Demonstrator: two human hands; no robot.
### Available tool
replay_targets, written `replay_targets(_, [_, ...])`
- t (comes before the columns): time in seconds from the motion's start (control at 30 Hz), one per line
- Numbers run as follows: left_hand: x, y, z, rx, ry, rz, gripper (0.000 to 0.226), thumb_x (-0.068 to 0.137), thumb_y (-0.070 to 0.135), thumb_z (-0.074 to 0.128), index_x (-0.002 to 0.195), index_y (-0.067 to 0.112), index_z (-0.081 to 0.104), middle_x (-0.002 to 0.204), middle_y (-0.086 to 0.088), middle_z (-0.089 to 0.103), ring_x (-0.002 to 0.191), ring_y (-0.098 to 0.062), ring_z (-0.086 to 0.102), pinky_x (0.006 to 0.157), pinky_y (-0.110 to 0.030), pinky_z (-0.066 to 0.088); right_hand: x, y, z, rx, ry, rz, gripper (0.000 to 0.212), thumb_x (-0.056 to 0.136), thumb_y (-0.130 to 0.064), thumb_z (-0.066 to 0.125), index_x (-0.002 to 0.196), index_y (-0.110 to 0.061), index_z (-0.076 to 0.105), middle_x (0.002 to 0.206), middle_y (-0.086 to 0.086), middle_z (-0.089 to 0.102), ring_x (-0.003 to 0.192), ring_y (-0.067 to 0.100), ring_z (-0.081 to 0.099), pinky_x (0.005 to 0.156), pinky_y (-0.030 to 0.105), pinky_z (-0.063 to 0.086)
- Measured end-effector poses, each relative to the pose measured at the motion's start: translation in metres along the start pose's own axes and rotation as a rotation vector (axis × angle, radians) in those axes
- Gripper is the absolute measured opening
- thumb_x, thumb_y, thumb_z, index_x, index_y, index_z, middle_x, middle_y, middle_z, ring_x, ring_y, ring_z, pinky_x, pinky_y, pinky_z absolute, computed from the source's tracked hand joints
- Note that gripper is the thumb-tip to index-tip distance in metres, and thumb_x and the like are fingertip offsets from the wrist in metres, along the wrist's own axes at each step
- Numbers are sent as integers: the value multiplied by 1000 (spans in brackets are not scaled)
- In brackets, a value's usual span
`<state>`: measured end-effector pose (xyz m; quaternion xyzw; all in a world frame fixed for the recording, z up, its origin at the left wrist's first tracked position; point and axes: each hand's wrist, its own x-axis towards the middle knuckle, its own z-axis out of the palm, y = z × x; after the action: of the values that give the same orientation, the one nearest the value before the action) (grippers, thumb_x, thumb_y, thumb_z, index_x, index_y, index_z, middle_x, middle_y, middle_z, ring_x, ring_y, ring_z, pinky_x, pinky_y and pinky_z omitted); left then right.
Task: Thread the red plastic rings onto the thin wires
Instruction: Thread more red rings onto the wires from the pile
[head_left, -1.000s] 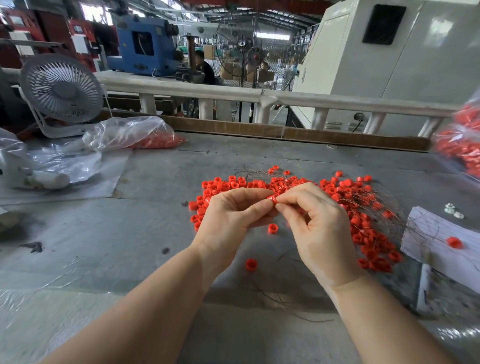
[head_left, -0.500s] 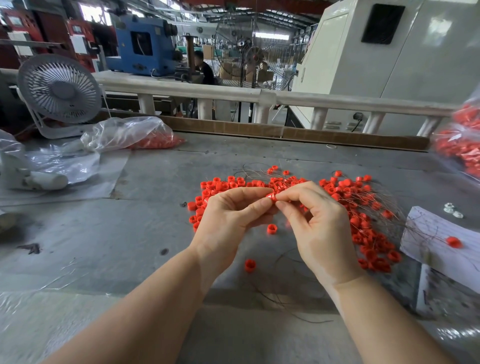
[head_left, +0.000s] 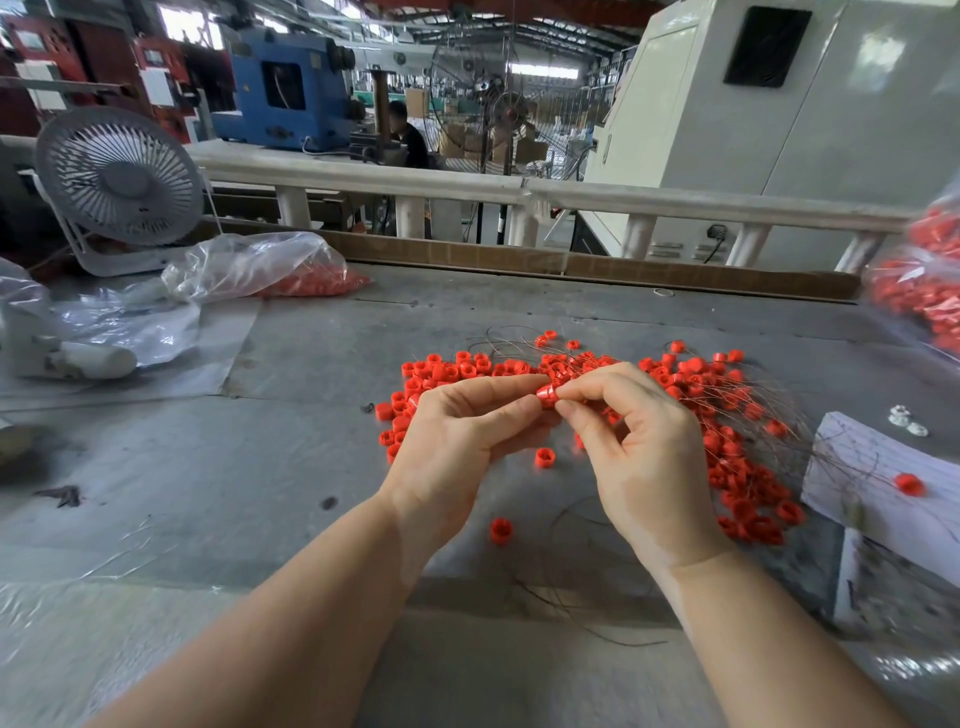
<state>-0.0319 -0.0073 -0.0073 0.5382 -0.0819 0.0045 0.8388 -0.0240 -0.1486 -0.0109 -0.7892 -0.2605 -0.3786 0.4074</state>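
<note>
Head view: the left hand (head_left: 457, 441) and right hand (head_left: 639, 457) are meeting above the grey table (head_left: 260, 467), fingertips of both pinching one red ring (head_left: 546, 396). Loose rings (head_left: 737, 467) and thin wires (head_left: 769, 410) are lying from 12 to 3 o'clock of the hands.

Red rings (head_left: 737, 467) look like smooth plastic with a slight sheen. Wires (head_left: 571, 587) are thin, dark metal. The bench (head_left: 311, 467) is grey, matt, scuffed. Clear glossy plastic bag (head_left: 249, 265) crinkles at the back; white paper (head_left: 852, 467) lies matt and creased.
</note>
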Motion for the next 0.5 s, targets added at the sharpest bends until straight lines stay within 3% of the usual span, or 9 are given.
replay_targets(0.5, [0, 0, 2, 8, 19, 22, 24, 62, 12, 69, 85, 6, 73, 81, -10, 73, 74, -16, 70, 66, -21, 56, -1, -3, -1, -24, -22, -24, 6, 82, -6, 63, 81, -5, 69, 80, -4, 61, 75, 10, 57, 68, 26, 49])
